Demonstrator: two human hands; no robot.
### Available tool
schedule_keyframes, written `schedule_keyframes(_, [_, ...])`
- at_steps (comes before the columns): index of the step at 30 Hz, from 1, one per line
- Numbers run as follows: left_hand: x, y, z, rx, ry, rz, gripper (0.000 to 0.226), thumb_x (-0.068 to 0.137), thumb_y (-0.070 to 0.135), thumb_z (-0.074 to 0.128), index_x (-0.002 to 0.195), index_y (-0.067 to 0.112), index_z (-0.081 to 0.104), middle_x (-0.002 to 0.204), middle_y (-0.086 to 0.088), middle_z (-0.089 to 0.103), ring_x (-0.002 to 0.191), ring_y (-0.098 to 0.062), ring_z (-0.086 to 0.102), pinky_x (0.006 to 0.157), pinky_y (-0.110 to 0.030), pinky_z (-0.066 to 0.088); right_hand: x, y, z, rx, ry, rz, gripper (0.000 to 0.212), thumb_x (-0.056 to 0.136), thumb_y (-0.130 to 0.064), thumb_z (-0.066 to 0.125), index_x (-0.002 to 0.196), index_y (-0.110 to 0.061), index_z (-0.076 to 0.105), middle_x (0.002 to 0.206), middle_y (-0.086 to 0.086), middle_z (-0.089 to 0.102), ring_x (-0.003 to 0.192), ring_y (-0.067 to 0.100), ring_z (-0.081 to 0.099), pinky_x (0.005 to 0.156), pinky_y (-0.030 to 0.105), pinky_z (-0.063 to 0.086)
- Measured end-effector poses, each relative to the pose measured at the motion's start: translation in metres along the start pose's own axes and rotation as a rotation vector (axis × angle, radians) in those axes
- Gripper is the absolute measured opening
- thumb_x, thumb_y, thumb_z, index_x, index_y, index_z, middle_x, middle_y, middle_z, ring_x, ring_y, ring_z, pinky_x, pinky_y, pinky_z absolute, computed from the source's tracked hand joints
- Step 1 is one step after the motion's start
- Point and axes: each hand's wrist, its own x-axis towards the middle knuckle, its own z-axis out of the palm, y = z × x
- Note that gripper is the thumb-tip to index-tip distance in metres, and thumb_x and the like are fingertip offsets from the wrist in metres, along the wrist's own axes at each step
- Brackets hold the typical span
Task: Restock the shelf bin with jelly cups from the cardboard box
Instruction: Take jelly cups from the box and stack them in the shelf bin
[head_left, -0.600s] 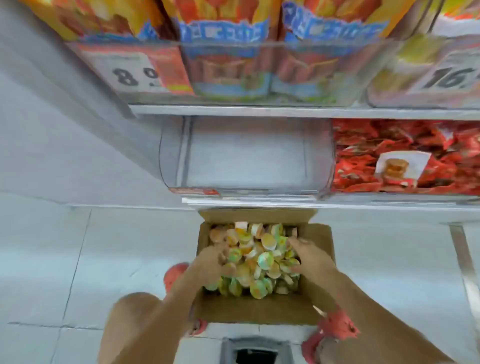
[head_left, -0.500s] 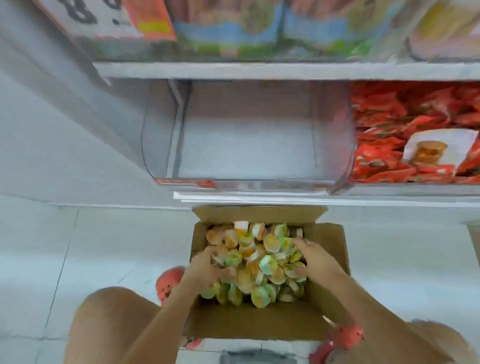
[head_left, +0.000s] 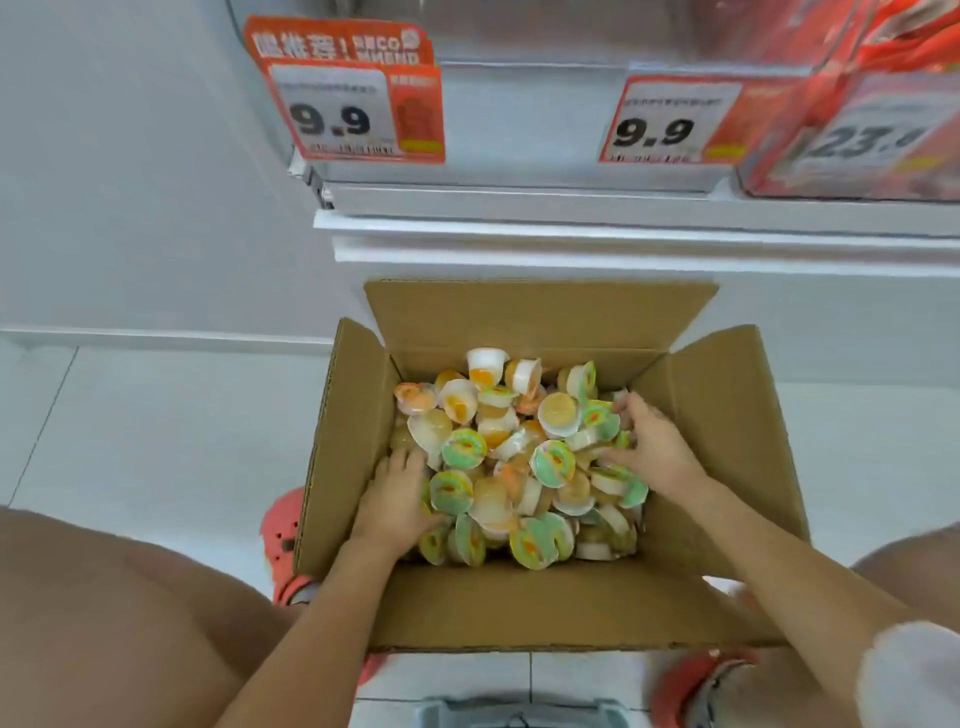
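An open cardboard box (head_left: 519, 608) stands on the floor between my knees, holding a heap of jelly cups (head_left: 514, 447) with white, orange and green lids. My left hand (head_left: 395, 499) is pushed into the heap's left side, its fingertips buried under cups. On the right side my right hand (head_left: 654, 447) curls its fingers over green-lidded cups. The clear shelf bin (head_left: 519, 104) sits above the box at the top of the view. Only its front wall shows, and its inside is out of sight.
Two red price tags reading 9.9 (head_left: 348, 114) (head_left: 670, 124) hang on the bin's front. A bin of red packets (head_left: 857, 130) stands to the right. The white shelf ledge (head_left: 571, 218) juts out above the box. My red shoes (head_left: 283, 530) rest on the tiled floor.
The view has tilted down and closer, so the bin's inside has slid out of the top. Both hands stay in the box and have sunk deeper into the cups.
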Motion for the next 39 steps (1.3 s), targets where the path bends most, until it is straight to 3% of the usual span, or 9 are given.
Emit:
schedule_keyframes(4, [-0.005, 0.000, 0.011, 0.237, -0.057, 0.007, 0.071, 0.078, 0.036, 0.071, 0.132, 0.012, 0.032, 0.138, -0.007, 0.033, 0.127, -0.026, 0.032, 0.102, -0.033, 0.035, -0.009, -0.013, 0.026, 0.061, -0.024, 0.025, 0.053, 0.077, -0.027, 0.078, 0.116, -0.018, 0.044, 0.111, 0.003, 0.047, 0.093, 0.017, 0.049, 0.074, 0.029, 0.037])
schedule_keyframes(7, [-0.010, 0.003, 0.007, 0.371, -0.055, 0.022, 0.056, 0.085, 0.015, 0.060, 0.132, 0.010, 0.031, 0.142, -0.012, 0.030, 0.128, -0.029, 0.032, 0.101, -0.033, 0.038, -0.014, -0.016, 0.038, 0.105, 0.055, 0.069, 0.061, 0.076, -0.023, 0.079, 0.124, -0.019, 0.041, 0.121, 0.009, 0.047, 0.109, 0.026, 0.050, 0.082, 0.033, 0.043])
schedule_keyframes(10, [-0.010, 0.002, 0.006, 0.390, -0.062, 0.038, 0.057, 0.085, 0.009, 0.060, 0.134, 0.011, 0.031, 0.142, -0.013, 0.029, 0.128, -0.029, 0.033, 0.100, -0.033, 0.038, -0.015, -0.015, 0.040, 0.114, 0.049, 0.088, 0.074, 0.074, -0.021, 0.079, 0.135, -0.023, 0.036, 0.126, 0.012, 0.045, 0.116, 0.029, 0.047, 0.091, 0.039, 0.045])
schedule_keyframes(16, [-0.007, 0.002, 0.001, 0.160, -0.025, -0.004, 0.052, 0.084, 0.034, 0.066, 0.125, 0.011, 0.043, 0.132, -0.009, 0.044, 0.120, -0.028, 0.043, 0.094, -0.034, 0.042, 0.005, -0.015, 0.050, 0.221, 0.077, 0.199, 0.074, 0.076, -0.030, 0.078, 0.135, -0.016, 0.035, 0.131, 0.011, 0.047, 0.120, 0.029, 0.047, 0.095, 0.041, 0.044])
schedule_keyframes(22, [-0.010, -0.005, 0.004, 0.433, -0.041, 0.140, 0.060, 0.090, 0.040, 0.055, 0.142, 0.021, 0.032, 0.140, -0.004, 0.035, 0.127, -0.024, 0.033, 0.103, -0.033, 0.032, 0.013, -0.017, 0.066, 0.268, 0.150, 0.228, 0.052, 0.086, -0.020, 0.069, 0.127, -0.009, 0.039, 0.112, 0.013, 0.061, 0.100, 0.029, 0.059, 0.071, 0.031, 0.040])
schedule_keyframes(29, [-0.010, -0.005, 0.000, 0.405, -0.026, 0.135, 0.047, 0.093, 0.043, 0.051, 0.128, 0.012, 0.042, 0.132, -0.006, 0.050, 0.123, -0.024, 0.041, 0.097, -0.031, 0.037, -0.007, -0.019, 0.046, 0.522, 0.251, 0.180, 0.068, 0.077, -0.013, 0.078, 0.132, -0.012, 0.038, 0.118, 0.004, 0.056, 0.108, 0.022, 0.054, 0.084, 0.032, 0.045])
schedule_keyframes(33, [-0.016, 0.007, -0.018, 0.186, 0.006, 0.039, 0.042, 0.093, 0.037, 0.055, 0.119, 0.006, 0.043, 0.124, -0.012, 0.051, 0.110, -0.026, 0.053, 0.082, -0.032, 0.043, -0.014, -0.032, 0.028, 0.484, 0.168, 0.101, 0.062, 0.075, -0.015, 0.080, 0.124, -0.015, 0.042, 0.117, -0.003, 0.051, 0.105, 0.015, 0.049, 0.087, 0.032, 0.044])
schedule_keyframes(37, [-0.026, 0.040, -0.052, -0.426, 0.257, -0.094, 0.036, 0.077, 0.030, 0.077, 0.097, 0.014, 0.052, 0.092, -0.002, 0.059, 0.081, -0.018, 0.058, 0.062, -0.027, 0.043, -0.020, -0.053, -0.004, 0.406, 0.042, -0.096, 0.057, 0.071, -0.012, 0.082, 0.118, -0.014, 0.048, 0.120, 0.000, 0.054, 0.114, 0.014, 0.050, 0.091, 0.024, 0.040])
schedule_keyframes(39, [-0.026, 0.062, -0.075, -0.713, 0.267, -0.195, 0.036, 0.073, 0.029, 0.080, 0.089, 0.014, 0.053, 0.081, 0.001, 0.057, 0.077, -0.016, 0.056, 0.062, -0.025, 0.041, -0.027, -0.070, -0.032, 0.370, 0.011, -0.197, 0.055, 0.070, -0.012, 0.083, 0.114, -0.015, 0.050, 0.120, 0.001, 0.056, 0.115, 0.014, 0.052, 0.098, 0.028, 0.042])
